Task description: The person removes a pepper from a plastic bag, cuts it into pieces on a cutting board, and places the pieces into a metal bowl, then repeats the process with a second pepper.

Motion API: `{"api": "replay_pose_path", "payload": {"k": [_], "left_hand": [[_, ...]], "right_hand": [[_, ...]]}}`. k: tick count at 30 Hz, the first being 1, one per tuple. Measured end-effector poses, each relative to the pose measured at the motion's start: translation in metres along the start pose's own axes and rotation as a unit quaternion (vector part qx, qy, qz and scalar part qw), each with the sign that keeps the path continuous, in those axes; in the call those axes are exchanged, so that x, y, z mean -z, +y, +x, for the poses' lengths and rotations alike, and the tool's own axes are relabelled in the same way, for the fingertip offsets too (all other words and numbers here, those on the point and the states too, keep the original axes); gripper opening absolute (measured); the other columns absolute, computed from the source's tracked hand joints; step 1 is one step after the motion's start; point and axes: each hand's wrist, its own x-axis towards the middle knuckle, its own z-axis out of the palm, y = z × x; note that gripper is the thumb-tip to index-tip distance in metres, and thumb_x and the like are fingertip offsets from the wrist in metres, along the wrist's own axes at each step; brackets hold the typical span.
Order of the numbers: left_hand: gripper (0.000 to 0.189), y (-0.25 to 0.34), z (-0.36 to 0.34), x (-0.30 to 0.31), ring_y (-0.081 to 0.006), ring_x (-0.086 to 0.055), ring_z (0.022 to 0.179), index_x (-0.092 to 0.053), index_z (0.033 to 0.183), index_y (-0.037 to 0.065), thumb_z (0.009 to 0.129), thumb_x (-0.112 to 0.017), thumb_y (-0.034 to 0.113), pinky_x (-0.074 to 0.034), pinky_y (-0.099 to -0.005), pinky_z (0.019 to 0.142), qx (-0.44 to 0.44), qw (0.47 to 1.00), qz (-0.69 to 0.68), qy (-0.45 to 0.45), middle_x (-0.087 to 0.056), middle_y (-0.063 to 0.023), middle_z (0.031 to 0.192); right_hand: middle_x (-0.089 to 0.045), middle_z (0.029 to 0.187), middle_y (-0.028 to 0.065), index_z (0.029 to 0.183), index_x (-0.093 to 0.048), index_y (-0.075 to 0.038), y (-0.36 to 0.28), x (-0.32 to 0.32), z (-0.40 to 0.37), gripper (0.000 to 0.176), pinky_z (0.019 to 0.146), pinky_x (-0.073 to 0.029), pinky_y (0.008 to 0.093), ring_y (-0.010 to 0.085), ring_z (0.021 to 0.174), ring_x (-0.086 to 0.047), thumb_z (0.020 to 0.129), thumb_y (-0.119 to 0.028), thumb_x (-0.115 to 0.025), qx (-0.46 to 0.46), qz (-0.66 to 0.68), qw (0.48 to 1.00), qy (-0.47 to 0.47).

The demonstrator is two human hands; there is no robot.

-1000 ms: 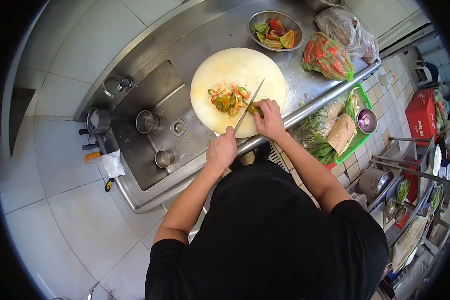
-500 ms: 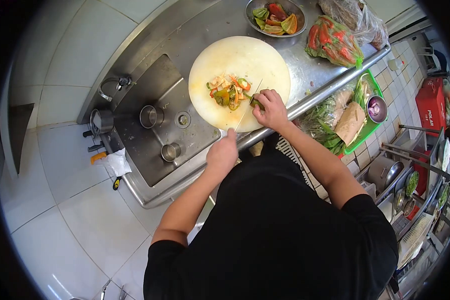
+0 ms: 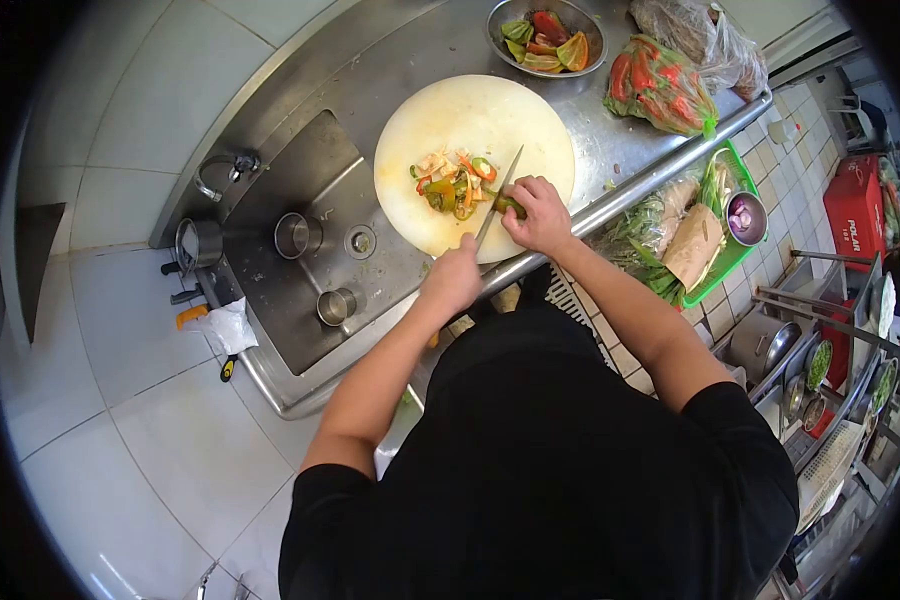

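Note:
My left hand (image 3: 452, 276) is closed around the handle of a kitchen knife (image 3: 504, 182), whose blade points away from me over the round white cutting board (image 3: 420, 115). On the board, my right hand (image 3: 538, 214) holds a piece of green pepper (image 3: 510, 206), its fingers bent over it. The blade is right beside this piece, on its left; whether it touches cannot be made out. Left of the knife lies a small heap of sliced peppers (image 3: 455, 188) in green, red and orange.
A steel sink (image 3: 315, 160) with small metal pots lies left of the board. Behind stands a metal bowl (image 3: 598, 62) of pepper pieces, near a bag of red peppers (image 3: 658, 85). A green crate (image 3: 738, 262) with greens sits beyond the steel rail (image 3: 650, 178).
My left hand has moved forward with the knife, so the blade reaches farther over the board. The right hand stays on the green pepper.

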Motion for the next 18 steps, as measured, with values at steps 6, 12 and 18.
{"api": "replay_pose_path", "payload": {"k": [6, 12, 18], "left_hand": [[0.023, -0.008, -0.047, 0.008, -0.0498, -0.065, 0.084, -0.045, 0.110, -0.004, 0.093, -0.049, 0.012, -0.050, -0.0585, 0.079, 0.026, 0.998, -0.014, -0.047, -0.065, -0.0335, 0.086], [0.028, -0.032, -0.010, -0.025, -0.0483, -0.066, 0.083, -0.043, 0.116, -0.001, 0.095, -0.050, 0.017, -0.050, -0.0569, 0.078, 0.010, 0.999, -0.037, -0.024, -0.065, -0.0319, 0.087], [0.025, -0.040, 0.020, 0.006, -0.0417, -0.068, 0.081, -0.047, 0.111, 0.000, 0.095, -0.050, 0.019, -0.053, -0.0526, 0.077, -0.001, 0.999, -0.052, -0.014, -0.067, -0.0277, 0.088]], "right_hand": [[-0.059, 0.088, 0.0083, 0.093, -0.066, -0.012, 0.000, -0.001, -0.001, 0.024, 0.074, -0.048, 0.0380, 0.0272, 0.081, -0.057, 0.069, -0.012, -0.065, -0.001, -0.036, 0.999, -0.006], [-0.058, 0.094, 0.0083, 0.103, -0.062, -0.012, -0.003, 0.009, 0.000, 0.034, 0.081, -0.046, 0.0411, 0.0286, 0.090, -0.056, 0.070, -0.014, -0.068, -0.014, -0.044, 0.997, -0.066], [-0.060, 0.107, 0.0079, 0.116, -0.056, -0.013, 0.011, 0.041, 0.028, 0.050, 0.096, -0.040, 0.0428, 0.0307, 0.109, -0.053, 0.071, -0.015, -0.076, -0.007, -0.035, 0.958, -0.283]]}}
